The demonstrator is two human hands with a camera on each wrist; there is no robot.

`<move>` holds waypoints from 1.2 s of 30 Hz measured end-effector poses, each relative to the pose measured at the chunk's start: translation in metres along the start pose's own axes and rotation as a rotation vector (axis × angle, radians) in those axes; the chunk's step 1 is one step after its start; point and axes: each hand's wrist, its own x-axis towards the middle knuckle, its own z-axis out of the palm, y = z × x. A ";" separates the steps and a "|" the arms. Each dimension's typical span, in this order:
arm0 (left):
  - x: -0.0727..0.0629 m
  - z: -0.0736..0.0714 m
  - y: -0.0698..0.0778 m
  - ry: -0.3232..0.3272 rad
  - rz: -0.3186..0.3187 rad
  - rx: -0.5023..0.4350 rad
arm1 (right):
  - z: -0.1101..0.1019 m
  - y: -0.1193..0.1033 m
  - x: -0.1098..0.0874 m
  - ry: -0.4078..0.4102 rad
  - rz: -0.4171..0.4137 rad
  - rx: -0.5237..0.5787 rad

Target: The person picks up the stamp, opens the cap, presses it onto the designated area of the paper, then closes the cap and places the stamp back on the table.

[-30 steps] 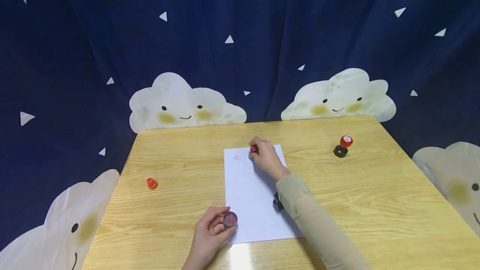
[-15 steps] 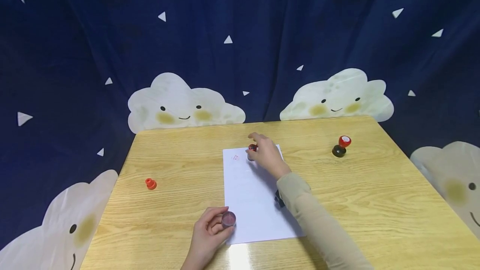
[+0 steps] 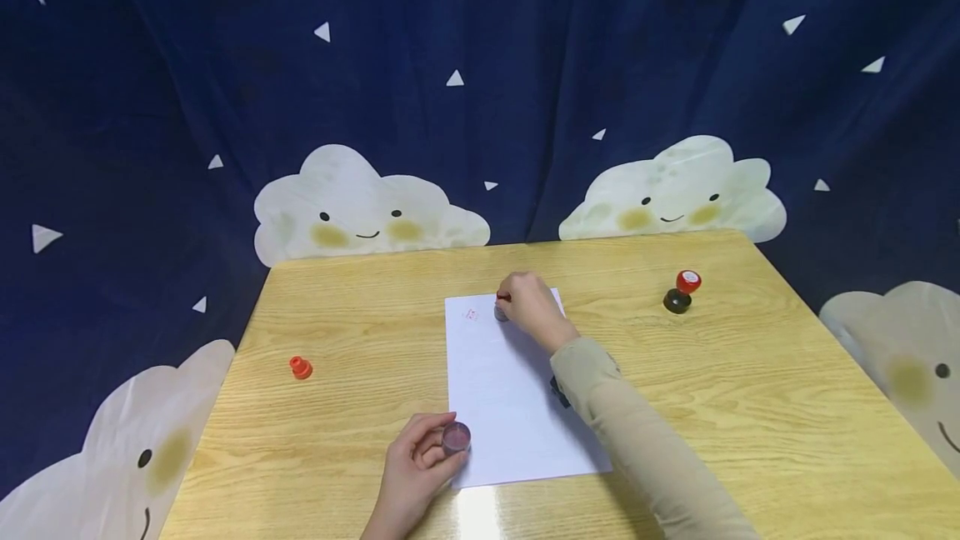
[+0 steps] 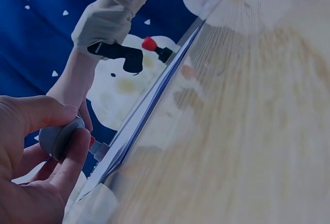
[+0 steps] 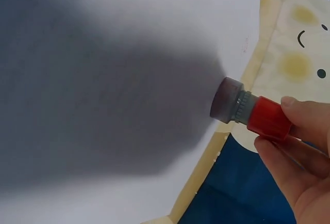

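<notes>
My right hand (image 3: 534,307) pinches the red handle of a stamp (image 5: 269,120) over the far end of a white sheet of paper (image 3: 510,407). In the right wrist view, the stamp's grey, see-through round base meets or nearly meets the paper; I cannot tell how firmly. A faint red stamp mark (image 3: 471,315) shows on the paper to its left. At the paper's near left corner, my left hand (image 3: 420,461) holds a small round grey cap (image 3: 456,437) between thumb and fingers, its hollow side facing up in the head view.
A stamp with a red knob and black base (image 3: 682,292) stands at the table's back right. To the left lies a small red knob-shaped piece (image 3: 301,367). A black wrist mount (image 3: 559,392) hangs under the right sleeve. A blue cloud-patterned curtain borders the wooden table (image 3: 360,315).
My right hand's fingers loosened and lifted around the stamp's red handle half a second ago; now they have closed down over its top. My left hand keeps holding the cap in the same place.
</notes>
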 end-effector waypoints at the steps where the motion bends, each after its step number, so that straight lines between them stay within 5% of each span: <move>1: 0.000 0.000 0.000 0.001 -0.002 0.000 | 0.001 0.001 0.000 -0.002 -0.002 0.007; 17: 0.000 -0.001 0.001 -0.001 0.010 0.012 | 0.013 0.007 -0.001 -0.015 -0.025 0.088; 36: -0.001 0.001 -0.005 -0.006 0.021 0.025 | 0.023 0.016 -0.006 0.113 0.000 0.198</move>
